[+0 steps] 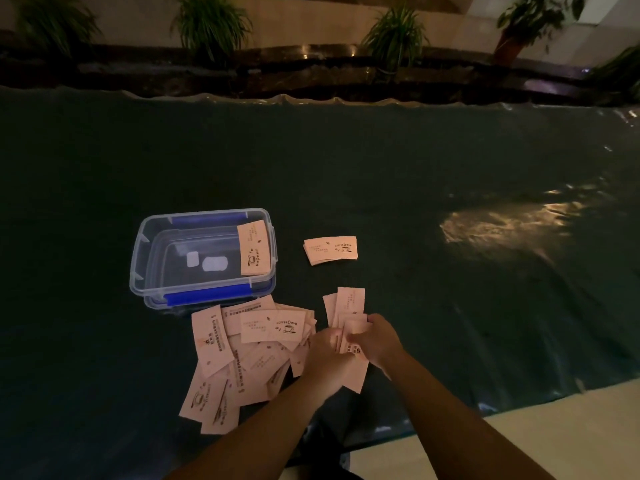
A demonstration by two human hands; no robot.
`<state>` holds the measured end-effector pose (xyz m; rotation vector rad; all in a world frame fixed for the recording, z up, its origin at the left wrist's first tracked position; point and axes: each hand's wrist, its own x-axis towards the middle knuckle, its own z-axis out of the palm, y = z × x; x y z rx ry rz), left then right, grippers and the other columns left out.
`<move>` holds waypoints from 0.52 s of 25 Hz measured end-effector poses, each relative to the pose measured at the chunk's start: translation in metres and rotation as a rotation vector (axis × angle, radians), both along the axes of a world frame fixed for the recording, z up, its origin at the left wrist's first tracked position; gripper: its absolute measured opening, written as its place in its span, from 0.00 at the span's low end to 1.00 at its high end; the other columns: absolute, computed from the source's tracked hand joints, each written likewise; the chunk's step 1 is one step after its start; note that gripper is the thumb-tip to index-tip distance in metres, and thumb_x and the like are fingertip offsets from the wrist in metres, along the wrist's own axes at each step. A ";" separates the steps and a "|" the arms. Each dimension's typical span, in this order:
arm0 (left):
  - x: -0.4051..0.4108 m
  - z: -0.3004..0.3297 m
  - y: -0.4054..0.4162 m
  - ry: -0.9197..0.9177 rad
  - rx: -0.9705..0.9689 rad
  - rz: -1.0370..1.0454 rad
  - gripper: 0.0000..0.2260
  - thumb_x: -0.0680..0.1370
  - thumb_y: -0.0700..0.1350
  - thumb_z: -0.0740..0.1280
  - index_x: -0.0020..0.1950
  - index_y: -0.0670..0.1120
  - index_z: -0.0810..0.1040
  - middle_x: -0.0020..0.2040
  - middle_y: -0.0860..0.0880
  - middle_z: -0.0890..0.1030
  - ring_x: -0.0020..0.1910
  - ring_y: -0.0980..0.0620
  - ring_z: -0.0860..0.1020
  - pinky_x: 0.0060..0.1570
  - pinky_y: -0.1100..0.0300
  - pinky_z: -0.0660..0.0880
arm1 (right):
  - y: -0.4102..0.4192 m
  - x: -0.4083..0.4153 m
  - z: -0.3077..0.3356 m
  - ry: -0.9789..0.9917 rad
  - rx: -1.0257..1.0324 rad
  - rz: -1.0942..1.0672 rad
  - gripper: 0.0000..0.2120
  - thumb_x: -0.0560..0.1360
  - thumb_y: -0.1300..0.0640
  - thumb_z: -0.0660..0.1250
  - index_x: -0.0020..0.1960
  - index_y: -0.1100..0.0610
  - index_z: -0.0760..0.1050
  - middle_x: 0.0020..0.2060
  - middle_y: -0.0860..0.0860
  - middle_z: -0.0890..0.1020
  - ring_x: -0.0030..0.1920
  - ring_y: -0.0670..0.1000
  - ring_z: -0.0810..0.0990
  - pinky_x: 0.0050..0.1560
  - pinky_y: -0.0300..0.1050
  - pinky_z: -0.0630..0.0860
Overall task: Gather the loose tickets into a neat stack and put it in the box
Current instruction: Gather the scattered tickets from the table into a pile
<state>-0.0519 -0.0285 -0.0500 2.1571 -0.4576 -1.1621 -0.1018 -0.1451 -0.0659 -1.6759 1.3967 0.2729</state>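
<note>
A clear plastic box with blue clips stands left of centre, and a small stack of pale tickets leans at its right end. Just below the box a messy pile of loose tickets with coffee-cup prints spreads over the dark cloth. To the right of that pile, my left hand and my right hand together grip a bunch of tickets, fanned upward and downward between them. Farther back, a separate neat stack lies flat, right of the box.
The dark green cloth-covered table stretches far to the right and back, with a light glare on it. Its front right edge meets a pale floor. Potted plants line a dark ledge beyond the table.
</note>
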 end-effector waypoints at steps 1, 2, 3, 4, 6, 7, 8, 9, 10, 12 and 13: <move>0.000 0.001 -0.002 -0.001 0.044 -0.003 0.18 0.82 0.45 0.68 0.72 0.46 0.72 0.63 0.48 0.79 0.57 0.53 0.80 0.51 0.65 0.76 | 0.001 0.000 0.002 -0.019 -0.013 -0.001 0.29 0.77 0.60 0.76 0.75 0.56 0.71 0.67 0.55 0.79 0.58 0.54 0.80 0.54 0.51 0.81; 0.000 0.001 -0.004 0.012 0.057 0.025 0.20 0.82 0.46 0.68 0.73 0.49 0.70 0.65 0.48 0.77 0.57 0.53 0.79 0.49 0.65 0.75 | 0.002 -0.001 0.002 -0.023 -0.016 -0.012 0.29 0.77 0.59 0.76 0.74 0.56 0.71 0.66 0.55 0.80 0.56 0.52 0.79 0.50 0.47 0.79; 0.000 0.000 -0.005 0.008 0.044 0.046 0.21 0.82 0.46 0.69 0.73 0.50 0.70 0.65 0.48 0.77 0.56 0.53 0.78 0.46 0.65 0.75 | 0.002 -0.004 -0.002 -0.018 -0.027 -0.011 0.29 0.76 0.58 0.76 0.74 0.56 0.71 0.66 0.54 0.80 0.54 0.51 0.78 0.47 0.44 0.76; 0.001 -0.001 -0.005 0.010 0.033 0.053 0.21 0.81 0.46 0.69 0.73 0.51 0.70 0.63 0.49 0.77 0.54 0.54 0.78 0.46 0.63 0.77 | 0.003 -0.005 -0.002 -0.027 -0.022 -0.038 0.29 0.76 0.58 0.76 0.74 0.56 0.71 0.66 0.54 0.80 0.53 0.51 0.77 0.45 0.43 0.74; 0.004 -0.003 -0.003 0.066 0.021 0.081 0.20 0.81 0.44 0.69 0.72 0.51 0.71 0.61 0.50 0.78 0.52 0.54 0.79 0.51 0.59 0.80 | 0.006 -0.006 -0.003 -0.025 -0.006 -0.071 0.26 0.76 0.59 0.76 0.72 0.55 0.72 0.66 0.55 0.81 0.54 0.52 0.79 0.44 0.42 0.75; 0.005 -0.003 0.000 0.114 0.008 0.082 0.21 0.80 0.43 0.69 0.73 0.52 0.71 0.62 0.50 0.78 0.51 0.55 0.79 0.47 0.59 0.80 | 0.009 -0.006 -0.002 -0.027 -0.002 -0.060 0.23 0.77 0.59 0.75 0.70 0.55 0.73 0.65 0.55 0.81 0.54 0.53 0.80 0.46 0.44 0.76; 0.008 -0.004 0.003 0.159 -0.017 0.076 0.22 0.80 0.43 0.69 0.73 0.53 0.70 0.63 0.50 0.78 0.50 0.56 0.79 0.43 0.62 0.78 | 0.010 -0.006 0.000 -0.027 0.012 -0.063 0.19 0.78 0.60 0.74 0.67 0.54 0.74 0.64 0.55 0.82 0.54 0.53 0.81 0.48 0.46 0.78; 0.011 -0.003 0.005 0.186 -0.048 0.068 0.22 0.80 0.43 0.69 0.73 0.53 0.70 0.64 0.49 0.79 0.50 0.56 0.79 0.41 0.63 0.77 | 0.009 -0.008 -0.001 -0.040 0.028 -0.080 0.15 0.78 0.61 0.73 0.63 0.54 0.74 0.63 0.56 0.83 0.54 0.54 0.82 0.50 0.49 0.79; 0.015 -0.002 0.009 0.165 -0.081 0.040 0.20 0.81 0.44 0.69 0.72 0.53 0.72 0.64 0.49 0.80 0.50 0.56 0.80 0.42 0.63 0.78 | 0.009 -0.009 -0.001 -0.045 0.042 -0.091 0.14 0.79 0.61 0.72 0.62 0.56 0.74 0.61 0.57 0.83 0.54 0.55 0.83 0.52 0.52 0.81; 0.029 0.002 0.019 0.005 -0.109 -0.077 0.16 0.81 0.45 0.70 0.68 0.55 0.74 0.65 0.52 0.80 0.53 0.58 0.80 0.51 0.60 0.80 | 0.009 -0.011 0.001 -0.028 0.042 -0.096 0.16 0.80 0.61 0.71 0.66 0.60 0.73 0.60 0.60 0.83 0.57 0.59 0.84 0.58 0.57 0.83; 0.040 0.004 0.026 -0.105 -0.094 -0.158 0.17 0.80 0.45 0.70 0.68 0.55 0.75 0.66 0.53 0.79 0.56 0.57 0.79 0.56 0.59 0.79 | 0.009 -0.013 0.001 -0.029 0.042 -0.094 0.17 0.80 0.61 0.70 0.67 0.61 0.72 0.59 0.61 0.83 0.58 0.60 0.84 0.59 0.58 0.83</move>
